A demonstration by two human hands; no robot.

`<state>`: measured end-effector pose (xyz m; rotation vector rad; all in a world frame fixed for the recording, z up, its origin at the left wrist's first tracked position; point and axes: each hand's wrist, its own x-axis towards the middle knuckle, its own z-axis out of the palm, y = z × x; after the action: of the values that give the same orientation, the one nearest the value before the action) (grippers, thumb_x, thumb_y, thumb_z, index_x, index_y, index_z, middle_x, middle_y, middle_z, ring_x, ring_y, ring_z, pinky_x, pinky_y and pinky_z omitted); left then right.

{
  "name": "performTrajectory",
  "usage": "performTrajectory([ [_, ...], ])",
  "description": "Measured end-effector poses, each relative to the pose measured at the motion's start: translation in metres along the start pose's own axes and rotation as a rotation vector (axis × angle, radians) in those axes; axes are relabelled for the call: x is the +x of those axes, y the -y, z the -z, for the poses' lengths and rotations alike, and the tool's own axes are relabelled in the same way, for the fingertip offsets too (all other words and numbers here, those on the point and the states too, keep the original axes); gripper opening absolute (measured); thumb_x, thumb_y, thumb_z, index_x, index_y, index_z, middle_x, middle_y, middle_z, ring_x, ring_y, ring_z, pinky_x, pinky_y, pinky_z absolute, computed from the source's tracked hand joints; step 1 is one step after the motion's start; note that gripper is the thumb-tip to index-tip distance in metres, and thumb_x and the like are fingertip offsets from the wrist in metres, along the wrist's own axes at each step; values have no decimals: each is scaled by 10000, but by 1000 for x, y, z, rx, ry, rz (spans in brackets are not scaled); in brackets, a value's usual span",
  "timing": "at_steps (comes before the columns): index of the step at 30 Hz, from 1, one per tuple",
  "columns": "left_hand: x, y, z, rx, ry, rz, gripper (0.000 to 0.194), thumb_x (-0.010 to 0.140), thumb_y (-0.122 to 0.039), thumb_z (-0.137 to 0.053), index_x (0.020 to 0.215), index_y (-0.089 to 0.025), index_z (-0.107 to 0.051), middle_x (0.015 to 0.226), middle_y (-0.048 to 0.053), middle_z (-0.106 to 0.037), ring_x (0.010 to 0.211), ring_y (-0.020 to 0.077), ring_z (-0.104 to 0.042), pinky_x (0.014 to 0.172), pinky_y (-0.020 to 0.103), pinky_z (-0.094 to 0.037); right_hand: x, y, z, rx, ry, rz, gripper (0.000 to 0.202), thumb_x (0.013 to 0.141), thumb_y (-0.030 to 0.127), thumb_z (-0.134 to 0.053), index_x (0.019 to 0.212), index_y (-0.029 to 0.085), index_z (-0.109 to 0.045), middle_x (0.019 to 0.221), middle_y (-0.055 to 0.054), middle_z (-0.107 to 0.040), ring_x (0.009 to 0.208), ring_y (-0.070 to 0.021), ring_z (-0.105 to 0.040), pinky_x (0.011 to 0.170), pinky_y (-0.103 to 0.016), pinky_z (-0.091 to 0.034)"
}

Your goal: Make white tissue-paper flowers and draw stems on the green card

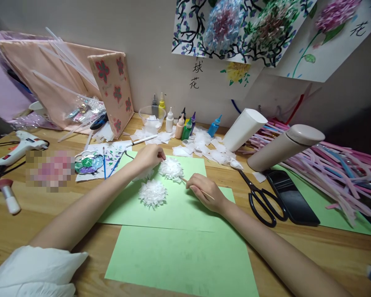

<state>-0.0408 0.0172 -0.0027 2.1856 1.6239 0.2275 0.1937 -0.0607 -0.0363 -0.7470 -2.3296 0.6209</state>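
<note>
Three white ruffled paper flowers lie on light green paper (185,210): an upper flower (171,168), a lower flower (153,194), and a third flower (144,175) partly covered by my left wrist. My left hand (150,159) is closed in a pinch at the upper flower's left edge; anything between its fingertips is hidden. In my right hand (205,192) is a thin wooden stick (207,194), its tip pointing left at the lower right edge of the upper flower.
White paper scraps (200,144) and paint bottles (185,128) lie behind the green paper. Black-handled scissors (266,202), a phone (292,198) and a tumbler (284,146) are at right. A glue gun (17,148) and paint palette (89,161) are at left.
</note>
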Motion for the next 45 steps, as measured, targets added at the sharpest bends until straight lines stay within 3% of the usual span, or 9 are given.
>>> performTrajectory([
  [19, -3, -4, -2, 113, -27, -13, 202, 681, -114, -537, 794, -197, -682, 788, 15, -695, 746, 161, -611, 608, 215, -418, 8, 3, -5, -169, 149, -76, 226, 941, 239, -307, 861, 185, -511, 830, -68, -547, 764, -171, -492, 663, -272, -392],
  [29, -1, -3, -3, 99, -18, -16, 240, 678, -108, -507, 813, -190, -687, 817, 33, -696, 752, 170, -611, 621, 222, -432, 5, 4, -2, -50, 49, -51, 254, 939, 227, -283, 805, 185, -494, 758, -56, -521, 699, -165, -481, 633, -275, -387],
  [39, 0, -1, -2, 66, -8, -37, 234, 670, -108, -515, 806, -178, -691, 800, 44, -696, 748, 169, -615, 628, 218, -441, 8, 6, -3, -90, 105, -79, 234, 936, 230, -300, 811, 189, -493, 790, -60, -529, 721, -170, -483, 637, -276, -389],
  [45, 0, -1, -1, 64, -5, -40, 235, 672, -116, -510, 804, -184, -692, 804, 36, -700, 749, 169, -615, 638, 227, -441, 6, 5, -2, -65, 39, -45, 246, 937, 216, -298, 800, 182, -499, 770, -63, -538, 725, -171, -484, 648, -287, -390],
])
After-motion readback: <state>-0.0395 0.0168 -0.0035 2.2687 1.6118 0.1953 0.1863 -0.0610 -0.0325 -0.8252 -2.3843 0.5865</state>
